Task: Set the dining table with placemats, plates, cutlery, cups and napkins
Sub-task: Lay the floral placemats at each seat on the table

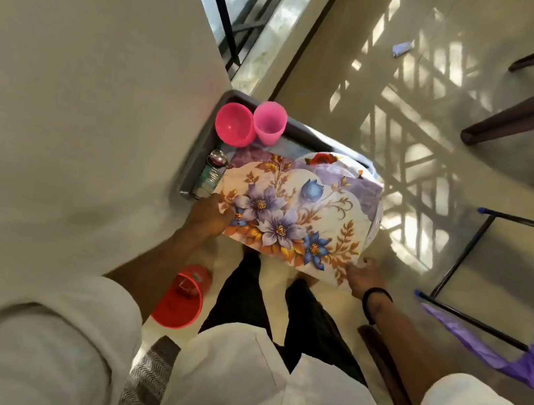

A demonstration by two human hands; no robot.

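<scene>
Floral placemat (295,213), purple and blue blossoms with gold leaves on a pale ground: held flat over a grey tray (196,157), covering most of it. Left hand (210,213) grips the placemat's near left corner, fingers curled over the edge; right hand (363,275) pinches the near right corner, a black band on the wrist. Two pink cups (253,124) stand at the tray's far end, touching each other. Cutlery (213,168), metal, lies along the tray's left side, partly under the placemat. Plate (323,160) with red flower print shows beyond the placemat's far edge. Tray sits at the corner of a beige tabletop (85,88). Red bucket (180,297) on the floor below.
</scene>
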